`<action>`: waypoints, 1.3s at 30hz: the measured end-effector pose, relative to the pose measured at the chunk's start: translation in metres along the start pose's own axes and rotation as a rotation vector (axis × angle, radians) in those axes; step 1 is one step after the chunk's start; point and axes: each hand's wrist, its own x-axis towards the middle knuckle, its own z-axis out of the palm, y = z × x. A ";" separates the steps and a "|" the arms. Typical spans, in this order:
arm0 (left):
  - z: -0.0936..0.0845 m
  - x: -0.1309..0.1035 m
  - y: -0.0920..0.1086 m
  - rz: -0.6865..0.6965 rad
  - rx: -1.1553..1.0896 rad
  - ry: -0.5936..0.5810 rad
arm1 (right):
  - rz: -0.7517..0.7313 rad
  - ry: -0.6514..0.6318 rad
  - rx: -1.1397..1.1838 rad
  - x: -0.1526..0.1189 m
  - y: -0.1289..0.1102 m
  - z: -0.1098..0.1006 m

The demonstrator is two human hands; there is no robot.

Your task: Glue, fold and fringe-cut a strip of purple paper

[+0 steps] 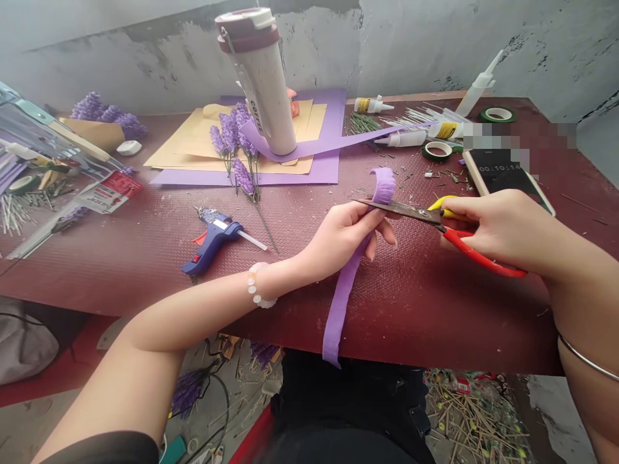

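A long strip of purple crepe paper (341, 303) is pinched in my left hand (345, 235), and its lower end hangs past the table's front edge. Above the fingers its curled top end shows fine cuts along one side. My right hand (503, 235) grips a pair of scissors (411, 211) by its red and yellow handles. The blades point left and lie across the strip, right by my left thumb. How far apart the blades are is hard to make out.
Left of my hands lies a blue glue gun (213, 241). Behind it are purple flower stems (242, 154) and a tumbler (265, 84) on paper sheets (169, 145). Glue bottles (447, 130), green tape (436, 151), wires and a phone (507, 171) sit at the right. Scraps litter the floor.
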 end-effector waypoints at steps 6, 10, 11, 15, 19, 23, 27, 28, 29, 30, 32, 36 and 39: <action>0.000 -0.004 0.002 -0.034 -0.043 -0.042 | 0.036 -0.154 0.137 -0.001 -0.001 -0.006; -0.001 -0.008 0.002 -0.053 -0.091 -0.099 | 0.098 -0.311 0.235 0.000 -0.006 -0.014; -0.001 -0.008 0.002 -0.053 -0.095 -0.107 | 0.101 -0.322 0.238 0.000 -0.007 -0.015; -0.001 -0.009 0.002 -0.055 -0.090 -0.114 | 0.089 -0.328 0.251 0.001 -0.007 -0.017; -0.001 -0.008 0.003 -0.043 -0.102 -0.116 | 0.068 -0.336 0.277 0.001 0.000 -0.015; -0.001 -0.008 0.004 -0.027 -0.110 -0.119 | 0.071 -0.342 0.277 0.000 0.003 -0.015; -0.001 -0.008 0.005 -0.044 -0.083 -0.108 | 0.085 -0.356 0.285 0.000 0.003 -0.015; -0.001 -0.008 0.005 -0.044 -0.084 -0.107 | 0.084 -0.357 0.288 -0.001 0.003 -0.015; -0.001 -0.008 0.006 -0.042 -0.089 -0.109 | 0.082 -0.356 0.290 -0.001 0.004 -0.015; -0.001 -0.008 0.005 -0.038 -0.096 -0.114 | 0.079 -0.358 0.292 -0.001 0.005 -0.015; 0.000 -0.008 0.005 -0.034 -0.109 -0.119 | 0.074 -0.361 0.296 -0.001 0.006 -0.015; 0.000 -0.007 0.005 -0.041 -0.102 -0.119 | 0.055 -0.360 0.292 0.000 0.010 -0.014; 0.000 -0.007 0.005 -0.030 -0.106 -0.130 | 0.047 -0.361 0.285 0.001 0.013 -0.013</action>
